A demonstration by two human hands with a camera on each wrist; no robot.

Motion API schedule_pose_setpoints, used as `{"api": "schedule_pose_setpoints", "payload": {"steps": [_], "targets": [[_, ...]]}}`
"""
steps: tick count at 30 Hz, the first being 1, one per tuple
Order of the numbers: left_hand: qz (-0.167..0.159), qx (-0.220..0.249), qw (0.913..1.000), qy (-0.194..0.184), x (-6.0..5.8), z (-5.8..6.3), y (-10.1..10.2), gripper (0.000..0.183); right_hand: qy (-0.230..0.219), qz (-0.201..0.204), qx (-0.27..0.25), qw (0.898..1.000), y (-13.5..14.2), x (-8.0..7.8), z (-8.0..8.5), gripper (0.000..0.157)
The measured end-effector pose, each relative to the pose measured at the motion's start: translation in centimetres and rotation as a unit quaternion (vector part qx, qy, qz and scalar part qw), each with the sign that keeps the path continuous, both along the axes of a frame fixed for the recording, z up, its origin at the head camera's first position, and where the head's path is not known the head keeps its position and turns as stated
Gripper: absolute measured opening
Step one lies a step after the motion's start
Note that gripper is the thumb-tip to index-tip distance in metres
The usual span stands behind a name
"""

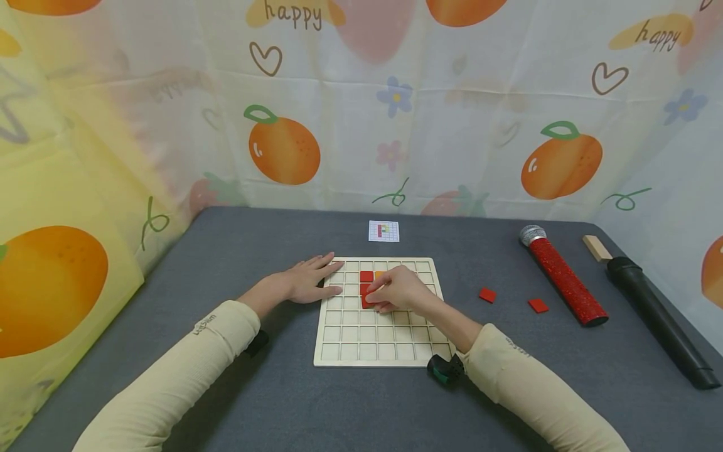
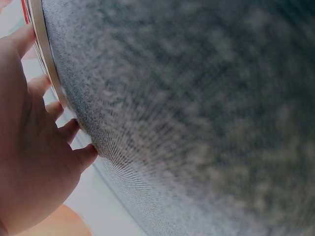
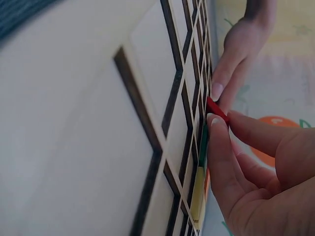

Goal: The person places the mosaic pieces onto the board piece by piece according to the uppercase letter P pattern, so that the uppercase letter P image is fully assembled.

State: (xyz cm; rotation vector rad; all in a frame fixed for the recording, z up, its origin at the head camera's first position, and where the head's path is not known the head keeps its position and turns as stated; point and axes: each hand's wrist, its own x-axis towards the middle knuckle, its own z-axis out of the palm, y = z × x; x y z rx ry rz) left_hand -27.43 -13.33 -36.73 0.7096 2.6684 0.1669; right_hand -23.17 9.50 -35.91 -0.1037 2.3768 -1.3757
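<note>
A pale grid board (image 1: 373, 355) lies flat on the grey table. My left hand (image 1: 305, 282) rests at its left edge, fingers spread, with the thumb and fingertips touching the board. Over the grid, my right hand (image 1: 405, 290) pinches a small red square tile (image 3: 217, 110) between thumb and finger, tilted against the board in the right wrist view. Red tiles (image 1: 366, 276) form a column in the grid beside those fingers. Part of an orange-yellow tile (image 1: 379, 275) shows next to them. A green tile (image 3: 203, 145) and a yellow tile (image 3: 198, 192) also sit in the board, hidden from the head view by my right hand.
Behind the board lies a small printed grid card (image 1: 384, 231). To the right are two loose red tiles (image 1: 487, 295), a red glittery microphone (image 1: 567, 279), a black baton-like rod (image 1: 661, 323) and a wooden block (image 1: 597, 248). A fruit-patterned cloth (image 1: 350, 157) hangs behind the table.
</note>
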Motion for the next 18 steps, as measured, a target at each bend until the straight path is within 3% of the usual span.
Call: {"api": "schedule_pose_setpoints", "payload": {"steps": [18], "targets": [[0.000, 0.006, 1.0000, -0.003, -0.23, -0.33, -0.15, 0.076, 0.022, 0.003, 0.007, 1.000, -0.30, 0.42, 0.44, 0.010]]}}
